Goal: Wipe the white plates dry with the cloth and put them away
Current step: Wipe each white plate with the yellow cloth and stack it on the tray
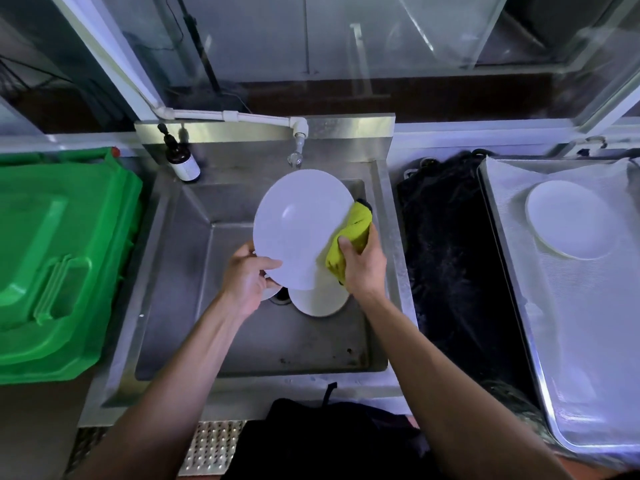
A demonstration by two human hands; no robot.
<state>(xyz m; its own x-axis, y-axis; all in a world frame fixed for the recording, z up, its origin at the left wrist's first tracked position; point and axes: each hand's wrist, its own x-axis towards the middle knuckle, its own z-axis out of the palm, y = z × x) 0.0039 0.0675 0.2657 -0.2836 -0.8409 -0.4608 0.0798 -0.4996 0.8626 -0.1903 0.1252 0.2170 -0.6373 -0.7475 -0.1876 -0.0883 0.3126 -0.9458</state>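
Note:
My left hand (246, 276) grips the lower left rim of a large white plate (298, 223), tilted up over the steel sink (194, 306). My right hand (363, 263) holds a bunched yellow cloth (351, 237) against the plate's right edge. Below the held plate, another white plate (320, 301) lies in the sink basin, partly hidden. A sliver of a further white plate shows under my left hand. A stack of white plates (571, 220) rests on the cloth-covered tray (588, 341) at the right.
A green bin lid (59, 258) fills the left side. A brown pump bottle (181, 161) stands at the sink's back left corner, and the tap (297, 150) hangs over the basin. Dark fabric (457, 265) lies between sink and tray.

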